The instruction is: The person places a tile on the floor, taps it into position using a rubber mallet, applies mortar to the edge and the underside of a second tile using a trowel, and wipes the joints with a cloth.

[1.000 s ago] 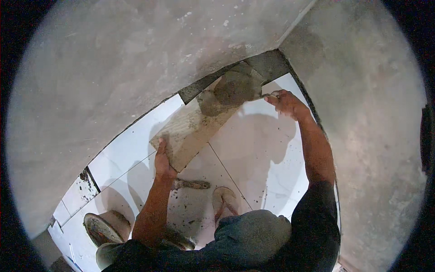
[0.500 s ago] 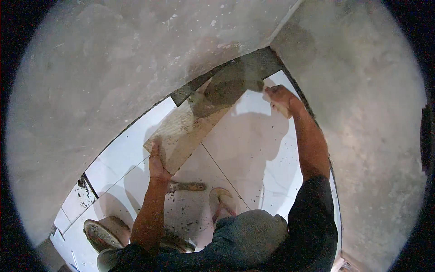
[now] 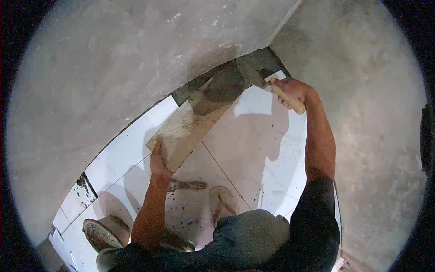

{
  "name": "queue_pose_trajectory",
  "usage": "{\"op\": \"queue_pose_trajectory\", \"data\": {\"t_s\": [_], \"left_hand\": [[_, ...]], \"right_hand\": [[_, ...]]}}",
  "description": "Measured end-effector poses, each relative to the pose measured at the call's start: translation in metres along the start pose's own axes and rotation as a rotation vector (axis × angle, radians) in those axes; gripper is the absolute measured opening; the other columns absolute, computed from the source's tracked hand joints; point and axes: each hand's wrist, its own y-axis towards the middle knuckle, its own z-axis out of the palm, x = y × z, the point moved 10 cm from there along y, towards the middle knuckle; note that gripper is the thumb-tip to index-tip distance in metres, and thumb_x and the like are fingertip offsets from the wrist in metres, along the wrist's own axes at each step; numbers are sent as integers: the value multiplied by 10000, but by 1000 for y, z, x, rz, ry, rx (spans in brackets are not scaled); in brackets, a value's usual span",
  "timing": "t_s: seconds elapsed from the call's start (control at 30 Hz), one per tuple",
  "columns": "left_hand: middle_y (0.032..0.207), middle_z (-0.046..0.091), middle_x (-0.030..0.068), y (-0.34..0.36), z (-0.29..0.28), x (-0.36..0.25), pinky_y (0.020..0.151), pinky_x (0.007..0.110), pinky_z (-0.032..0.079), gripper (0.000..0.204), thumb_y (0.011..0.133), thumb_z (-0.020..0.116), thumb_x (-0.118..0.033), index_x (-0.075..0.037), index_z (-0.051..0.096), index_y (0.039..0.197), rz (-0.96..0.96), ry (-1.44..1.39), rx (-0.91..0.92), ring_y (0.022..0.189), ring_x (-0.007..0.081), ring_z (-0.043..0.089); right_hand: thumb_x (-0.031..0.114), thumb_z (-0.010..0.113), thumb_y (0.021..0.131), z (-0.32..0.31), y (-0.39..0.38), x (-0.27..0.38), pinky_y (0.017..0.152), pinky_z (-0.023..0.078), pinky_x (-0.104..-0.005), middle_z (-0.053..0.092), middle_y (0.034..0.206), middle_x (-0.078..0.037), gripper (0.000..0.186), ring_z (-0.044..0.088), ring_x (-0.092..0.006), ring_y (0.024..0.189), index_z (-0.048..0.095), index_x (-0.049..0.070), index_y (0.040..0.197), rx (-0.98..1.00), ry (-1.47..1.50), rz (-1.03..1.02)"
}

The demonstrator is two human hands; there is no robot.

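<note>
My left hand (image 3: 159, 161) grips the near end of a long, narrow tile strip (image 3: 181, 133), fingers and thumb around its edge. Its ridged beige back faces up, and dark wet mortar (image 3: 222, 88) covers the far part. At the far right, my right hand (image 3: 292, 89) is closed around the wooden handle (image 3: 289, 99) of a trowel. The grey trowel blade (image 3: 253, 75) lies near the far end of the strip, hard to tell from the mortar behind it. A dark uncovered gap (image 3: 183, 94) runs along the wall beyond the strip.
White floor tiles (image 3: 131, 129) lie around. A hand tool (image 3: 188, 185) rests on them near my left forearm, beside a sandalled foot (image 3: 223, 199). A mortar-smeared bucket (image 3: 106, 231) stands lower left. Bare plaster walls (image 3: 122, 54) meet at the far corner; the right wall (image 3: 362, 113) is near my right arm.
My right hand has moved right and turned, so the trowel handle now points down to the right. The trowel has shifted toward the corner. The tile strip has barely moved.
</note>
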Motion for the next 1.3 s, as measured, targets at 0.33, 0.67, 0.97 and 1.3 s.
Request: {"op": "queue_pose_trajectory", "data": {"t_s": [0.33,0.67,0.97,1.3], "left_hand": [[1258,504,127,-6,2,-20,917,462,463,525,934,430,-433,-84,384,1323,71,-14,10,1096,310,540],[1239,510,144,-20,17,-15,896,463,474,561,924,435,-468,-70,384,1316,26,-42,-75,1071,324,551],[1232,513,151,-17,16,-16,866,470,493,548,923,453,-442,-45,391,1297,100,-34,-25,1072,327,552],[1304,465,151,-32,51,-22,935,484,443,683,911,304,-593,-77,340,1356,44,-103,190,1162,324,496]], "right_hand": [[494,524,882,102,-57,85,468,463,-314,561,633,-61,459,535,-150,487,604,62,1014,1,-82,-101],[472,521,875,89,-27,102,613,494,-383,613,712,-145,479,597,-225,535,622,16,985,-132,-427,-185],[541,473,878,65,-8,91,618,494,-395,596,707,-112,564,589,-230,555,570,14,1051,-449,-722,-473],[639,396,869,121,-37,55,418,454,-319,529,624,-56,606,519,-163,472,591,83,1015,167,273,11]]}}
